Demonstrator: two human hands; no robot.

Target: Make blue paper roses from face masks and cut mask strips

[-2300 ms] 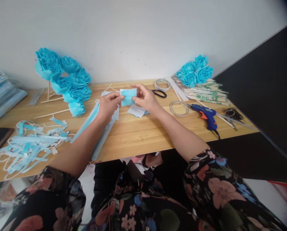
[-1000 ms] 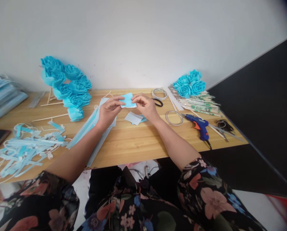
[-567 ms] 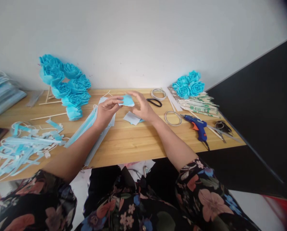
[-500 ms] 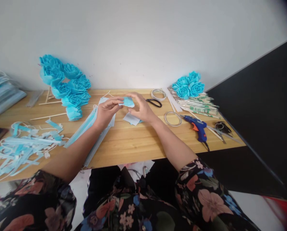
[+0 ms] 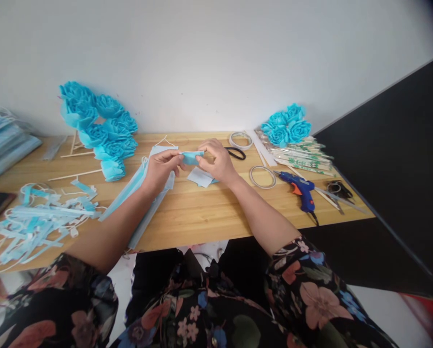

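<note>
Both hands pinch one small piece of blue mask fabric (image 5: 192, 157) in the air over the middle of the table. My left hand (image 5: 163, 168) has its left end between thumb and fingers, and my right hand (image 5: 216, 160) grips the right end. Below them lie several cut pieces of mask fabric (image 5: 201, 177), white side up on top. Under my left forearm rest long blue face masks (image 5: 144, 222). Close to my right hand a black scissors handle (image 5: 237, 153) shows; the rest of the scissors is hidden.
Blue fabric flowers (image 5: 109, 128) stand back left, with more flowers (image 5: 287, 126) at right on wrapped sticks (image 5: 305, 157). Tape rolls (image 5: 262, 177) and a blue glue gun (image 5: 301, 191) lie on the right. Mask scraps (image 5: 38, 220) and stacked masks (image 5: 8, 145) occupy the left.
The fabric piece, held more loosely and flat before, is now a narrow strip between my fingertips. My right fingers have curled in, and both hands have dropped slightly.
</note>
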